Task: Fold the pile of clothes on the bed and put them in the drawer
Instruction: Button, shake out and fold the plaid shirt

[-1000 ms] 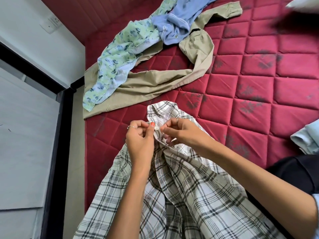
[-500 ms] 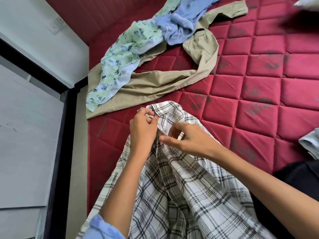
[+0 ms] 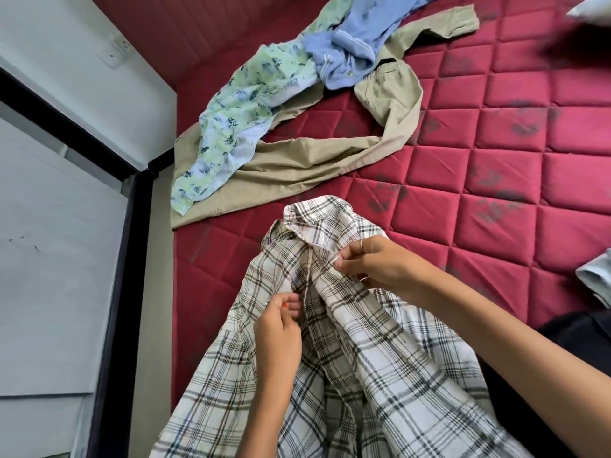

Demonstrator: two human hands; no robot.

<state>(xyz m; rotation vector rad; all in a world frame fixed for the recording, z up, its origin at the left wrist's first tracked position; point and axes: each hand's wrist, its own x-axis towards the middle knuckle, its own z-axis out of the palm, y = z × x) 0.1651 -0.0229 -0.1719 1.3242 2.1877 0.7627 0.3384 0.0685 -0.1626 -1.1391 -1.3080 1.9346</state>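
Left hand dropped lower down plaid shirt front, grip pinching edge. Right hand now up by collar, grip pinching cloth there. Shirt on bed, not folded yet. Other clothes wait behind. Probably buttoning first.

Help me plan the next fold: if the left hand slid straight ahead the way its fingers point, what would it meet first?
Probably the plaid shirt's collar, just beyond the left hand; further on lies the khaki trousers. Depth is uncertain.
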